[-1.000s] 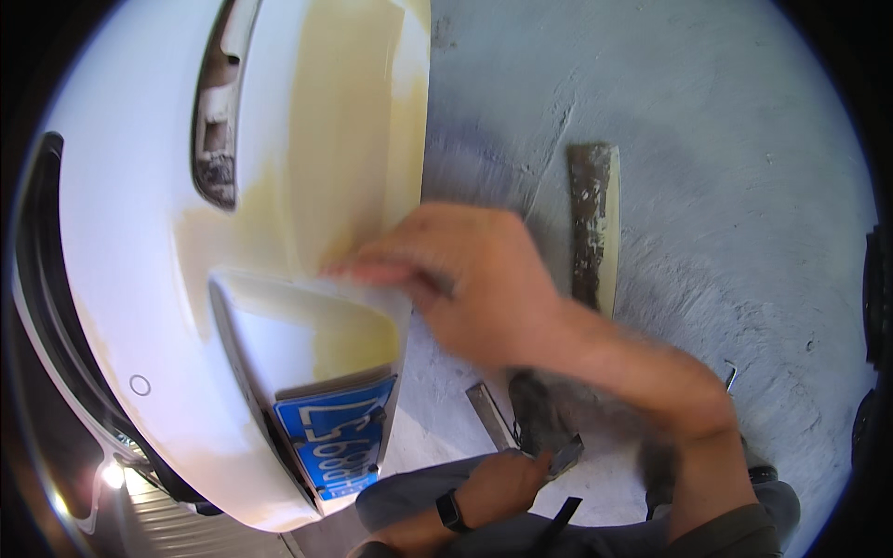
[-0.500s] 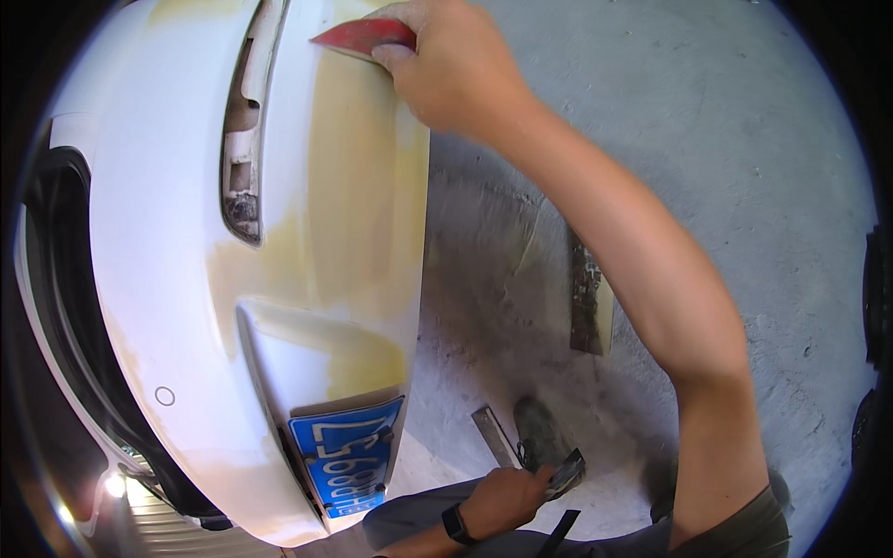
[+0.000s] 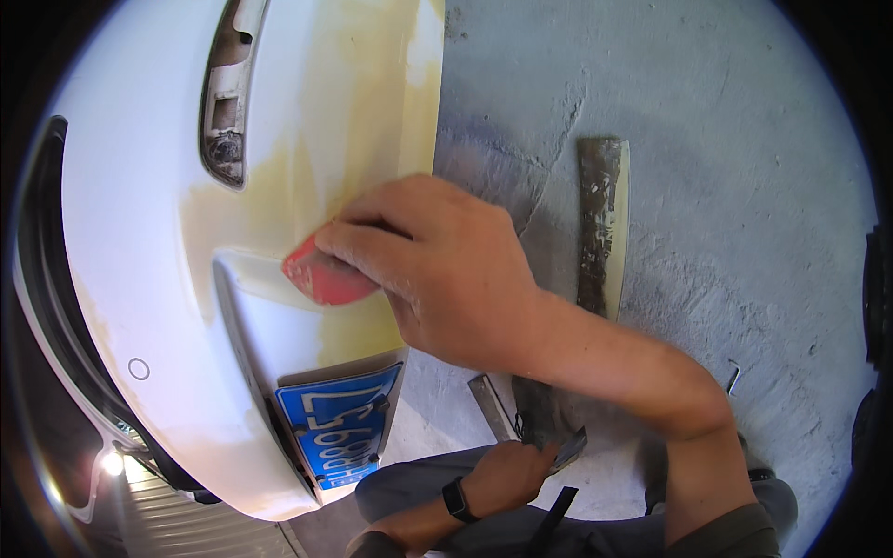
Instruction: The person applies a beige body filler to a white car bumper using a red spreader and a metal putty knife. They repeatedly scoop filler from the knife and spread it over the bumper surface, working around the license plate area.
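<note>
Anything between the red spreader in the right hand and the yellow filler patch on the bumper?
Nothing visible. The right hand presses the red spreader directly against the yellow filler patch on the white bumper.

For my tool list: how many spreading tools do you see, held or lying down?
3: a red spreader in the right hand, a metal blade in the left hand, a smeared board on the floor. Others may be hidden.

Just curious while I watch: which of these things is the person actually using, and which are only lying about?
In use:
right hand
red spreader
yellow filler patch
white bumper
left hand
metal blade

Lying about:
smeared board
blue plate
</note>
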A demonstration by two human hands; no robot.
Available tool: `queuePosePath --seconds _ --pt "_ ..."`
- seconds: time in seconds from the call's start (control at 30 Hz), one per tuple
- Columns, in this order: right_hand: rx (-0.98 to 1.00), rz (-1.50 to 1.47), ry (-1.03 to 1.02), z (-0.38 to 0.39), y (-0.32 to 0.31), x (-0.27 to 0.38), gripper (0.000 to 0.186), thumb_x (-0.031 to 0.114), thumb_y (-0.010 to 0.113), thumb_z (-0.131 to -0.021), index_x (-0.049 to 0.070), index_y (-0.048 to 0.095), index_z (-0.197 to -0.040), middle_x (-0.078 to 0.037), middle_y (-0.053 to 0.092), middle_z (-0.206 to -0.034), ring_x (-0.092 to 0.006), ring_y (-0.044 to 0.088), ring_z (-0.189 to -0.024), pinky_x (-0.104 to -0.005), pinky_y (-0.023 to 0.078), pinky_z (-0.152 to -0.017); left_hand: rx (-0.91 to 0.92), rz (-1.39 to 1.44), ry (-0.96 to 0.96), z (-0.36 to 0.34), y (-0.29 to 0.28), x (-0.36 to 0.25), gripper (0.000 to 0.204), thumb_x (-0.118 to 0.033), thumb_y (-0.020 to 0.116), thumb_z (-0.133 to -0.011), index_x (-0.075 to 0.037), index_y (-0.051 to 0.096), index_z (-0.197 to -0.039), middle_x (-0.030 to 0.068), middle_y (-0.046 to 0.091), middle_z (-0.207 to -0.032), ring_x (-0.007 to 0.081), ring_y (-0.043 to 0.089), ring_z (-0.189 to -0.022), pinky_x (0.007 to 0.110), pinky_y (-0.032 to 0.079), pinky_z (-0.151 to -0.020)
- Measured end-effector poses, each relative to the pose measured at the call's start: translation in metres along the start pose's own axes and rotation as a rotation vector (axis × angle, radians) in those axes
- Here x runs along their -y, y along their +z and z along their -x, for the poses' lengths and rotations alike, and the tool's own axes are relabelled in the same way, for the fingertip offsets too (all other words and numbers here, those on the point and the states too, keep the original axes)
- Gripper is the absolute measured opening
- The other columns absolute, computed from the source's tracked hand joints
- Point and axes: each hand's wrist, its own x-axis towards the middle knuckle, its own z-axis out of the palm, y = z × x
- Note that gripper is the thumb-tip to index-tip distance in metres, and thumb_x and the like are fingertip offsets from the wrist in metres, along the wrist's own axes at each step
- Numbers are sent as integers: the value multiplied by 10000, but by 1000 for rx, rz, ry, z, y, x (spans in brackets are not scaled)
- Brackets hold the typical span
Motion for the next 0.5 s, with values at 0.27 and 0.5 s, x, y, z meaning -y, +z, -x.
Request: queuePosePath --seconds 0.27,0.5 --pt "91 -168 242 -3 -41 -42 264 3 664 -866 123 795 -1061 -146 732 -947 -331 697 -868 -421 562 -750 39 -32 19 -1 -12 -12 431 -78 603 -860 34 535 -1271 162 639 -631 377 644 -572 475 502 -547" --pt "-80 275 443 -100 -69 -110 227 124 671 -924 53 748 -1126 -171 725 -889 -308 718 -818 -381 545 -734 76 -27 -7 -4 -13 -11 353 -144 623 -900 -21 546 -1223 180 657 -683 404 661 -625 509 504 -564"
